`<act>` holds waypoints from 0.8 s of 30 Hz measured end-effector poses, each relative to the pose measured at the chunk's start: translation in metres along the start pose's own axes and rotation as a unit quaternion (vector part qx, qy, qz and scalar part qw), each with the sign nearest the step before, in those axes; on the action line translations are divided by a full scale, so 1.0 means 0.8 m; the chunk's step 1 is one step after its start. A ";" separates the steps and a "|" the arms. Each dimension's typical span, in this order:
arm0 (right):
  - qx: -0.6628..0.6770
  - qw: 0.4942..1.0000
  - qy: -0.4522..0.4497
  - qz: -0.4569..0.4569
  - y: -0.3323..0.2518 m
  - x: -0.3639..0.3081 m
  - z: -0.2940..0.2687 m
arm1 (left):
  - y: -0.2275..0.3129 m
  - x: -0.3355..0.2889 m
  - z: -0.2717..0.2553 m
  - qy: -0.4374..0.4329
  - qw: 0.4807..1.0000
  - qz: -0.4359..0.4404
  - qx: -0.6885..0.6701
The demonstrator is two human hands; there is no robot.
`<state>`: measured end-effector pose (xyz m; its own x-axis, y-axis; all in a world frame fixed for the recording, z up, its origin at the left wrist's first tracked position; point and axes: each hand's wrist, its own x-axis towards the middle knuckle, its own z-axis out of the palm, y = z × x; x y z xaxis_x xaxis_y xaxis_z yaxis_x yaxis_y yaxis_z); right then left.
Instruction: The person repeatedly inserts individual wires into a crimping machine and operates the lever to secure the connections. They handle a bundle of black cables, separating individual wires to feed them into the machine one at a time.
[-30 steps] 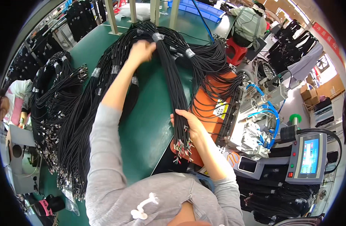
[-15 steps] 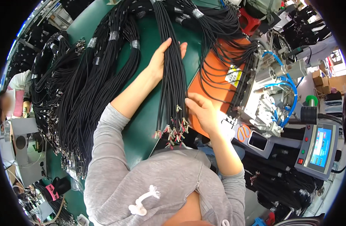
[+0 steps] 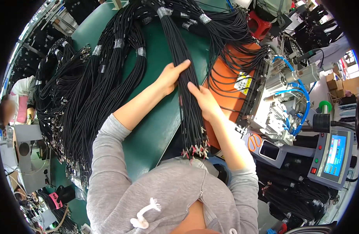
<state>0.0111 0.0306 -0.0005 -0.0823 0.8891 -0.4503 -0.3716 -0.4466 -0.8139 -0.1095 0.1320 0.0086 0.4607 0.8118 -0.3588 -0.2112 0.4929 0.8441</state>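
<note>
A thick bundle of black cables (image 3: 190, 121) runs from the far edge of the table toward my body, its stripped ends (image 3: 195, 150) showing red and pale wire tips near my lap. My left hand (image 3: 171, 78) grips it from the left, thumb laid across the top and fingers hidden underneath. Slightly nearer to me, my right hand (image 3: 205, 100) closes on the same bundle from the right, its thumb on top. Clear tape (image 3: 164, 11) wraps the bundle farther up.
More taped black cable bundles (image 3: 85, 105) cover the left of the green table (image 3: 148, 144). On the right stand an orange machine (image 3: 226, 99) with cables draped over it, metal cylinders with blue hoses (image 3: 302, 93), orange-handled scissors (image 3: 254, 142) and a control screen (image 3: 334, 153). Another person (image 3: 21, 97) is at far left.
My left hand has slid nearer along the bundle. My right hand has moved up from beside the lower cables to grip them. The bundle's loose end has shifted right and gathered tighter.
</note>
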 end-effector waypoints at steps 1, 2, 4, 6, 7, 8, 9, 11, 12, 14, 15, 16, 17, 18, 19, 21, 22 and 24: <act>0.003 1.000 -0.023 -0.011 0.004 -0.002 0.000 | 0.003 0.006 -0.005 0.011 1.000 0.012 -0.026; 0.001 0.999 -0.025 0.021 0.006 -0.001 0.001 | 0.005 0.010 -0.009 0.048 0.997 0.024 -0.047; 0.003 0.999 -0.015 -0.039 0.002 0.007 0.001 | 0.005 0.012 -0.015 0.028 0.999 0.024 -0.021; 0.015 0.996 -0.009 -0.087 -0.010 0.025 0.001 | 0.005 0.007 -0.020 -0.004 0.999 0.017 0.031; -0.007 0.996 -0.014 -0.083 -0.016 0.037 0.001 | 0.004 0.003 -0.022 -0.023 0.998 0.021 0.051; -0.016 0.993 -0.044 -0.107 -0.019 0.046 0.001 | 0.005 -0.001 -0.024 -0.011 0.997 0.016 0.075; -0.011 0.996 -0.032 -0.083 -0.020 0.052 0.000 | 0.007 -0.004 -0.027 -0.016 0.996 0.013 0.092; 0.015 0.997 -0.045 -0.067 -0.020 0.061 -0.002 | 0.008 -0.010 -0.030 -0.011 0.996 0.021 0.088; 0.006 0.996 -0.034 -0.083 -0.019 0.064 -0.004 | 0.009 -0.010 -0.031 0.004 0.997 0.015 0.079; -0.007 0.995 -0.010 -0.099 -0.017 0.063 -0.009 | 0.005 -0.015 -0.030 0.025 0.999 -0.004 0.048; 0.009 0.993 -0.004 -0.120 -0.018 0.060 -0.015 | 0.002 -0.016 -0.027 0.093 0.994 -0.022 0.048; 0.028 0.992 0.034 -0.116 -0.023 0.060 -0.020 | -0.002 -0.020 -0.024 0.078 0.997 -0.012 0.023; 0.048 0.993 0.036 -0.104 -0.027 0.057 -0.024 | -0.008 -0.025 -0.021 0.061 0.998 -0.001 -0.003; 0.067 0.992 0.049 -0.093 -0.033 0.055 -0.027 | -0.010 -0.029 -0.020 0.074 0.997 -0.008 -0.022; 0.079 0.994 0.010 -0.081 -0.037 0.049 -0.029 | -0.018 -0.035 -0.014 0.104 0.992 -0.015 -0.065; 0.093 0.995 -0.019 -0.041 -0.043 0.032 -0.031 | -0.014 -0.041 -0.011 0.069 0.993 -0.027 -0.093; 0.092 0.992 -0.075 -0.046 -0.042 0.018 -0.030 | -0.010 -0.043 -0.009 0.072 0.991 -0.042 -0.100; 0.054 0.988 -0.139 -0.033 -0.038 -0.022 -0.037 | 0.005 -0.046 -0.004 0.031 0.995 -0.038 -0.090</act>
<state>0.0514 0.0253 0.0211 -0.2993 0.9158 -0.2679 -0.4798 -0.3872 -0.7873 -0.1300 0.1052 0.0239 0.4284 0.7855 -0.4467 -0.3324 0.5967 0.7304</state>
